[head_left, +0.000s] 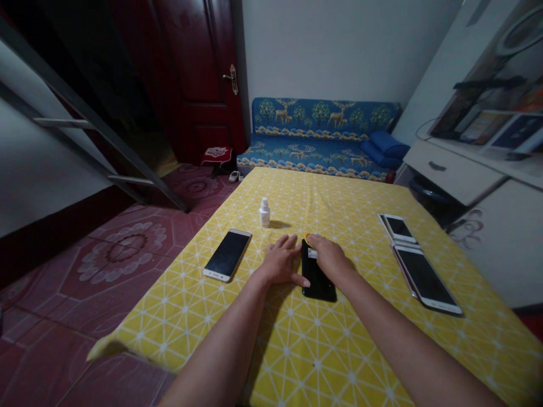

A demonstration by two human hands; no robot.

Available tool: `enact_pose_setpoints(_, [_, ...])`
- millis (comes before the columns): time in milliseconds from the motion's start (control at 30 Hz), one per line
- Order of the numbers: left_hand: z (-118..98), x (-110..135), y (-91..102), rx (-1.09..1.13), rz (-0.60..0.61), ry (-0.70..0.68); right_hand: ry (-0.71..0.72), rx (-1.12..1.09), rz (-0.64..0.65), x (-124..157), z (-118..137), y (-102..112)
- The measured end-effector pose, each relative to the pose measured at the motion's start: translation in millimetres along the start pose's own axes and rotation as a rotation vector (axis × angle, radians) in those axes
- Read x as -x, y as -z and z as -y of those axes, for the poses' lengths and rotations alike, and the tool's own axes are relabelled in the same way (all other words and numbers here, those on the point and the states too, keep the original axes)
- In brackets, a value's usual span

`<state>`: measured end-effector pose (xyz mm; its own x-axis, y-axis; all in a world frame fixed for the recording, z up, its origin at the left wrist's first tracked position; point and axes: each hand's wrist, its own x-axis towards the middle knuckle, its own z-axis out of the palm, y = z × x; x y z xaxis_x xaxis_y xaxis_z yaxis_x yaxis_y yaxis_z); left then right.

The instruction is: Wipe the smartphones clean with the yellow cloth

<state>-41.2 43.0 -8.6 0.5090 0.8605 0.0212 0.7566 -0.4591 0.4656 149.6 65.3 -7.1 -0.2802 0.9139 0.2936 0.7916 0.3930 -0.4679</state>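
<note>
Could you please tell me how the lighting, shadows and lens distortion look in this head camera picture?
In the head view, the light is dim, the dark red door sinks into shadow, the wide lens enlarges the left forearm, and soft shadows fall from the left hand and right hand onto the yellow tablecloth.

Yellow patterned tablecloth [297, 192] with a little white bottle [264, 213] and a white phone [227, 255] on it, couple more phones [426, 280] off to the right, blue deer-print sofa [318, 135] at the far end, dark red door [199, 73] next to it
</note>
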Motion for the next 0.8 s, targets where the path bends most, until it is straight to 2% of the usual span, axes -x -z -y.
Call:
enact_pose_setpoints(233, [0.7,-1.5,2.9,0.000,0.020,0.000,0.202,-0.001,0.098,27.8,-3.7,-2.4])
enact_pose_setpoints(400, [5.1,-1.8,4.5,0.051,0.052,-0.007,0.220,0.010,0.110,33.3,-1.9,-0.4])
enact_pose_setpoints(567, [5.5,-0.7,4.9,0.045,0.075,0.001,0.206,-0.006,0.139,39.5,12.8,7.9])
enact_pose_setpoints(700, [4.9,0.3,4.9,0.039,0.055,-0.013,0.236,-0.005,0.204,68.3,26.0,19.2])
enact_pose_setpoints(800, [4.6,0.7,5.4,0.046,0.057,-0.011,0.256,-0.048,0.228,99.0,25.2,28.1])
